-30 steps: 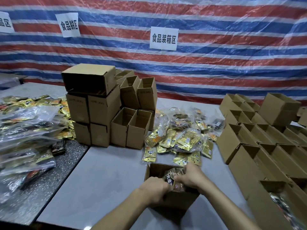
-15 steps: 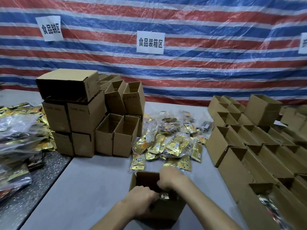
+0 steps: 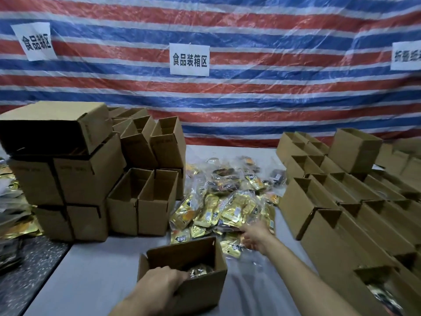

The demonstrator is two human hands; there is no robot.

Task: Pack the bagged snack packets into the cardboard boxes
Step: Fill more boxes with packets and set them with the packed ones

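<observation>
Lower centre: our left hand [image 3: 159, 283] grips the open brown cardboard box [image 3: 205, 293], partly filled. Centre: our right hand [image 3: 255, 236] on the heap of gold bagged snack packets [image 3: 227, 206], grasp unclear. Most lie unpacked.

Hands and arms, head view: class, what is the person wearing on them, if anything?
Nothing shows. The left hand and right hand are ungloved, with no watch or wristband visible, and both forearms are sleeveless up to the picture's bottom edge.
</observation>
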